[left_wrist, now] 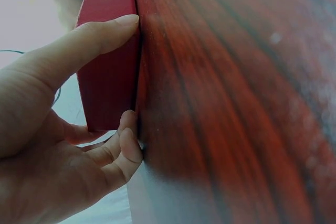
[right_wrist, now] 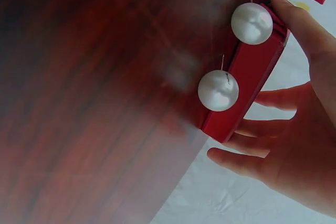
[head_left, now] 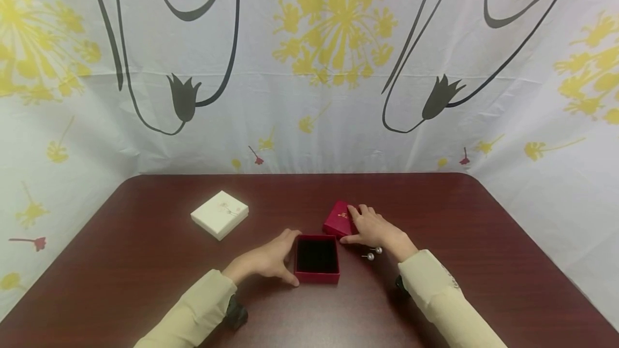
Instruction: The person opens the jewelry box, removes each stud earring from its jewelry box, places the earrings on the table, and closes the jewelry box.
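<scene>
Red square open-topped box (head_left: 317, 278) on dark reddish-brown wooden table (head_left: 145, 289); black lining (head_left: 317, 255) inside. Left hand (head_left: 268, 256) grips its left side, thumb near, fingers far. Two pearl-headed metal pins (head_left: 370, 256) lie near right wrist, before the lid. Right hand (head_left: 376, 229), thumb and fingers apart, holds gold-printed red lid (head_left: 337, 218) just behind box. Far left: white square box (head_left: 219, 215), contents hidden.

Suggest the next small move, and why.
Probably shift the right hand from the red lid to the pearl studs: they lie loose on the table, while the left hand holds the red box, which is open.
</scene>
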The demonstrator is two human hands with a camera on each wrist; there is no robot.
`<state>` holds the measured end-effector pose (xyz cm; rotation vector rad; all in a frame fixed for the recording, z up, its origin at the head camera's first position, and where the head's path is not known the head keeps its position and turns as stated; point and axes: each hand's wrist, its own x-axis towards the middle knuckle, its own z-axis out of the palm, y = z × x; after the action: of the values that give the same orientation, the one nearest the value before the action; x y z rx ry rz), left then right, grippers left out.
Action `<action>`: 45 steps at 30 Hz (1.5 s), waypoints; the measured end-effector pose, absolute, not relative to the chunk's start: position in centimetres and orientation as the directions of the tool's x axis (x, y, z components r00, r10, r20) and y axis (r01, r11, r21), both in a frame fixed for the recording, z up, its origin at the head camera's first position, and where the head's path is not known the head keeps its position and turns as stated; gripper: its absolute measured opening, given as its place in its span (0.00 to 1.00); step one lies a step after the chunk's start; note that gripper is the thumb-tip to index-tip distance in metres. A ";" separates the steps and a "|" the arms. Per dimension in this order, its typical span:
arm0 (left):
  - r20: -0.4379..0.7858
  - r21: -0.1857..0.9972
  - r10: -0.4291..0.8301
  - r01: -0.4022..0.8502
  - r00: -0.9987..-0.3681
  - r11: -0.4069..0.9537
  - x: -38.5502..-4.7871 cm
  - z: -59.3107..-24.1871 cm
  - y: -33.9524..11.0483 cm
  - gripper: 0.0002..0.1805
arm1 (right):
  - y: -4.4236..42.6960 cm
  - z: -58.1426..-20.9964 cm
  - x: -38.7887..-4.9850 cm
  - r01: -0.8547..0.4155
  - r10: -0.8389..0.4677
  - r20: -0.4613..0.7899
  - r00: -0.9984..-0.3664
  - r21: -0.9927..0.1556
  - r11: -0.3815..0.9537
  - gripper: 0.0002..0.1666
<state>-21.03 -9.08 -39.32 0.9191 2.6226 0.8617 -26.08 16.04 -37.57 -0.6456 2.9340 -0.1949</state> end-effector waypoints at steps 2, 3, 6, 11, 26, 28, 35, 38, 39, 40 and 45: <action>-0.019 0.597 0.632 0.498 -0.775 0.628 -21.0 -39.3 -9.1 0.52 | 16.0 -37.6 -26.1 -0.411 -0.427 -0.097 -0.899 -0.148 0.900 0.50; -0.017 0.597 0.633 0.500 -0.774 0.627 -21.0 -39.3 -9.1 0.52 | 16.0 -37.6 -26.1 -0.417 -0.431 -0.095 -0.897 -0.143 0.898 0.50; -0.014 0.596 0.634 0.503 -0.773 0.626 -21.0 -39.4 -9.1 0.52 | 15.9 -37.7 -26.1 -0.415 -0.429 -0.091 -0.899 -0.140 0.899 0.51; -0.012 0.598 0.635 0.503 -0.772 0.623 -21.1 -39.4 -9.1 0.51 | 15.8 -37.7 -26.1 -0.404 -0.416 -0.067 -0.907 -0.140 0.904 0.51; -0.003 0.588 0.635 0.512 -0.772 0.626 -21.0 -39.3 -9.1 0.51 | 16.0 -37.3 -25.9 -0.418 -0.420 0.027 -0.907 -0.182 0.890 0.50; -0.005 0.585 0.635 0.513 -0.772 0.628 -21.0 -39.2 -9.1 0.51 | 16.1 -37.2 -25.9 -0.427 -0.426 0.045 -0.904 -0.183 0.886 0.50; -0.008 0.585 0.635 0.511 -0.773 0.630 -20.9 -39.2 -9.1 0.51 | 16.4 -36.8 -25.6 -0.441 -0.432 0.092 -0.897 -0.185 0.878 0.50; -0.008 0.583 0.635 0.513 -0.772 0.630 -20.9 -39.2 -9.1 0.51 | 16.4 -36.5 -25.4 -0.446 -0.432 0.107 -0.895 -0.194 0.874 0.50; -0.007 0.582 0.636 0.514 -0.772 0.630 -20.9 -39.2 -9.1 0.51 | 16.4 -36.4 -25.4 -0.449 -0.434 0.115 -0.893 -0.196 0.872 0.50; -0.007 0.582 0.636 0.514 -0.772 0.630 -20.9 -39.2 -9.1 0.51 | 16.5 -36.4 -25.3 -0.450 -0.434 0.120 -0.893 -0.196 0.871 0.50; -0.004 0.584 0.638 0.516 -0.770 0.627 -20.9 -39.1 -9.1 0.52 | 16.5 -36.1 -25.1 -0.459 -0.437 0.145 -0.888 -0.194 0.867 0.49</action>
<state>-20.88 -9.07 -39.10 0.9488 2.6383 0.8483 -25.11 16.52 -36.10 -0.7520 3.1289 -0.3637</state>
